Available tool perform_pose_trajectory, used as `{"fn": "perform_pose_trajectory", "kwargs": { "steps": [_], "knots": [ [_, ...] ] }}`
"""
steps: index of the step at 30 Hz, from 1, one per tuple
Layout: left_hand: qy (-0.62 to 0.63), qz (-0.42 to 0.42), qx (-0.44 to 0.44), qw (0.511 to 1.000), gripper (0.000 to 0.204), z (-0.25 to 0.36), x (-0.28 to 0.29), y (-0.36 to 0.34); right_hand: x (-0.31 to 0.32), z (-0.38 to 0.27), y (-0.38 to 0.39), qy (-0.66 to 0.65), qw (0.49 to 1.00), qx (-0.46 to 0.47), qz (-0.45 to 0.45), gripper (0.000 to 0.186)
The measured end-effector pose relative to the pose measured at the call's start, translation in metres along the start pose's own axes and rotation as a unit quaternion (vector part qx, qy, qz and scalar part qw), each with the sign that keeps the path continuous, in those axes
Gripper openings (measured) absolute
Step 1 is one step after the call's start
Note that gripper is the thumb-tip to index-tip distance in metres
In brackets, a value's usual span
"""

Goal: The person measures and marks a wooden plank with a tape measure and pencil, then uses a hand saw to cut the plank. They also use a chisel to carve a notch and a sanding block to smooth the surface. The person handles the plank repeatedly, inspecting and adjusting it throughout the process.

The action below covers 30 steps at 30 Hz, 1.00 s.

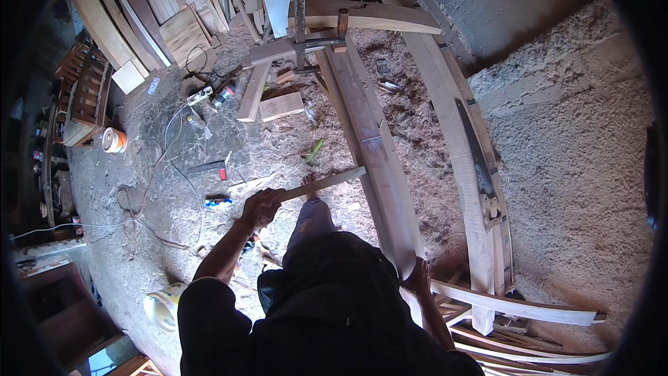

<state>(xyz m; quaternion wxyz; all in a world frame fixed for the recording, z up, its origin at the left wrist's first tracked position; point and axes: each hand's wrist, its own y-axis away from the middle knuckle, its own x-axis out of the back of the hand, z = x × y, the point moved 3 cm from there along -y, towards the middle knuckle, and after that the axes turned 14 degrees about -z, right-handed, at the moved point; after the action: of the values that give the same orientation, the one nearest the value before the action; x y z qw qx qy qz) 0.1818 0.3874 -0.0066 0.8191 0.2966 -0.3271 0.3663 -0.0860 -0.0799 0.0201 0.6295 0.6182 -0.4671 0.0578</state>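
Note:
My left hand (261, 209) is closed round one end of a thin wooden strip (323, 183). The strip's far end touches the left edge of a long wooden plank (369, 122), which runs away from me on my right. Near the plank's close end, my right hand (417, 277) grips its right edge; some of those fingers are hidden. A metal bar clamp (300, 14) with a wooden handle stands at the plank's far end. My bare foot (309, 186) is on the floor below the strip.
A handsaw (476, 160) lies on a wide beam (445, 97) to the right. Offcuts (282, 106), cables (167, 146) and small tools are scattered across the shavings-covered floor. On the left are an orange-and-white tub (114, 141) and a pale bucket (163, 308). Boards (104, 14) lean at the back left.

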Motion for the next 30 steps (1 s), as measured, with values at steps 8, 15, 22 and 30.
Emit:
{"fn": "perform_pose_trajectory", "kwargs": {
  "steps": [8,15,22,30],
  "knots": [
    [0.145,0.032,0.107,0.983,0.025,-0.005,-0.008,-0.008,-0.001,0.000,-0.001,0.000,1.000,0.012,0.003,0.100],
    [0.104,0.001,0.067,0.992,0.029,0.012,-0.019,-0.028,-0.003,0.001,0.000,-0.004,1.000,0.015,0.009,0.100],
    [0.117,-0.046,0.110,0.986,0.026,0.026,-0.027,-0.034,-0.009,0.004,-0.005,-0.016,1.000,0.005,0.009,0.101],
    [0.150,-0.040,0.057,0.986,0.031,0.005,-0.035,0.005,-0.009,0.007,-0.007,-0.017,1.000,0.002,-0.003,0.105]
  ]
}}
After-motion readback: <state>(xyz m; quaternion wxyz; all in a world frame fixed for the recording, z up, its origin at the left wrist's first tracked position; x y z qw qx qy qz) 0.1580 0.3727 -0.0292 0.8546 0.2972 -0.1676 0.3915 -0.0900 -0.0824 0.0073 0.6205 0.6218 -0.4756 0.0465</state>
